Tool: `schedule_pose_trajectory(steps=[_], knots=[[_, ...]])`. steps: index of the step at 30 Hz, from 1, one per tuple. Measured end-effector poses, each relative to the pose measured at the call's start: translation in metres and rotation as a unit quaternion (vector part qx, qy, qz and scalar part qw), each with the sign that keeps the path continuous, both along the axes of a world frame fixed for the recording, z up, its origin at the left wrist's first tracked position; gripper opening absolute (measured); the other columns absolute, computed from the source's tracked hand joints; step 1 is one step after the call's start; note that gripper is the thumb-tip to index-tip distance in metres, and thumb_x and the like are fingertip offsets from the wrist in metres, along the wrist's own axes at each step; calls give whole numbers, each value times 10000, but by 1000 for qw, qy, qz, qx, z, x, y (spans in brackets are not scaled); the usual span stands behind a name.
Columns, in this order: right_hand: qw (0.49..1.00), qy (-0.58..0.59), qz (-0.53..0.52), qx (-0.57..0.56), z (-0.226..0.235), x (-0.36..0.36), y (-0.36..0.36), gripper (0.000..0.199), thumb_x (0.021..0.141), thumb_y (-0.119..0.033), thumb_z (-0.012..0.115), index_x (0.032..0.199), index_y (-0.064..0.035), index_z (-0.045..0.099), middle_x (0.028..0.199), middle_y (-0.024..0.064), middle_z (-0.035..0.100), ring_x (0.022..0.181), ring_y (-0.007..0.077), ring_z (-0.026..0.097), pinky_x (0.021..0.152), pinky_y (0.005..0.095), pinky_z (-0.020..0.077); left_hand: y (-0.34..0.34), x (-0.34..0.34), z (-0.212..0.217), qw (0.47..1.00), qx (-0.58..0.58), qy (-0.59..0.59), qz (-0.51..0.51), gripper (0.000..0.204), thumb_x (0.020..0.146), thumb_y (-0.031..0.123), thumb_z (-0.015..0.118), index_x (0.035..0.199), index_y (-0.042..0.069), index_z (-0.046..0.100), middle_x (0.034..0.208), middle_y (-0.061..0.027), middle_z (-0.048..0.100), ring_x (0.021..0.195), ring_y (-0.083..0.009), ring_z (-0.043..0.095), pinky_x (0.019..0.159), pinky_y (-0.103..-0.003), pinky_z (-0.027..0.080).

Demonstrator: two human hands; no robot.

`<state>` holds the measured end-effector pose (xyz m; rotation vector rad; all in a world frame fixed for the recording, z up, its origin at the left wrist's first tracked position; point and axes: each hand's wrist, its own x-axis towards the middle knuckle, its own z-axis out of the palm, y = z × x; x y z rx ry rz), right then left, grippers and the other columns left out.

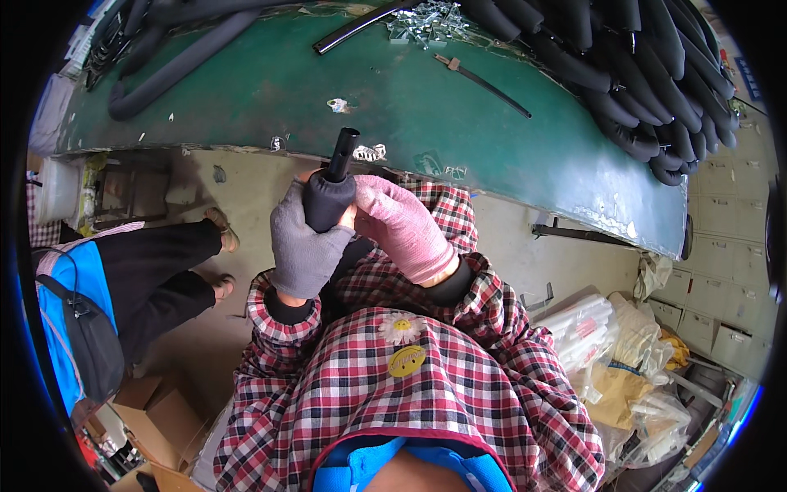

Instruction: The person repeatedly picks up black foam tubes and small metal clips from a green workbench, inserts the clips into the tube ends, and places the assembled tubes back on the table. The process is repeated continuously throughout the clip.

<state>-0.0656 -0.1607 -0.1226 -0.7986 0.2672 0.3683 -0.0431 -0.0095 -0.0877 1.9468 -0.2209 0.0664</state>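
Observation:
In front of my chest, a black metal tube (343, 154) points up and away, its open end bare with a small hole in the side. Below that end, a black foam sleeve (328, 205) surrounds it; the lower part is hidden behind my hands and sleeves. My left hand (305, 246), in a grey glove, is wrapped around the foam from the left. From the right, my right hand (406, 230), in a pink glove, closes on the same foam-covered tube, its fingertips partly hidden.
Across the front runs a green worktable (393, 115) with a chipped edge. On it lie foam-covered tubes (623, 74), small metal parts (426, 23), a bare black tube (361, 26) and a thin dark strip (492, 86). Another person (156, 279) is at left; plastic bags (639, 369) lie right.

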Motion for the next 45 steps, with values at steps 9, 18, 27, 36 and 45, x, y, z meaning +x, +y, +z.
schedule_pose_trajectory(steps=[9,18,27,36,45], knots=[[974,-114,-187,-61,42,23,-20,332,1021,-227,620,1191,58,636,887,-5,606,817,83,522,817,245,446,-9,-2,-10,995,-84,43,-14,474,837,82,809,1244,9,577,969,-53,662,840,-117,632,778,-278,530],[994,-62,-88,12,47,55,-29,402,1013,-381,616,1185,-20,658,1129,74,687,974,135,648,847,285,519,-19,1,-21,998,-49,9,-30,458,888,263,790,1233,22,610,882,-146,697,770,-270,707,719,-352,550],[997,-38,-61,34,42,53,-34,350,1044,-292,567,1199,17,621,1161,128,696,1026,201,710,853,312,585,-18,0,-30,994,71,-81,-20,408,898,184,767,1232,6,613,809,-103,676,660,-211,665,642,-329,523],[989,-45,-103,101,28,52,-30,294,1043,-223,565,1181,35,593,1189,165,661,1060,265,693,957,422,585,-25,2,-27,986,106,-132,-6,433,875,247,791,1208,16,639,839,-165,694,733,-325,711,660,-379,538],[992,-37,-73,91,21,51,-39,399,1042,-331,583,1228,22,599,1145,130,677,1053,215,668,953,360,554,-26,8,-30,990,115,-71,-34,485,871,255,793,1267,44,607,908,-186,698,803,-352,711,698,-394,544]])
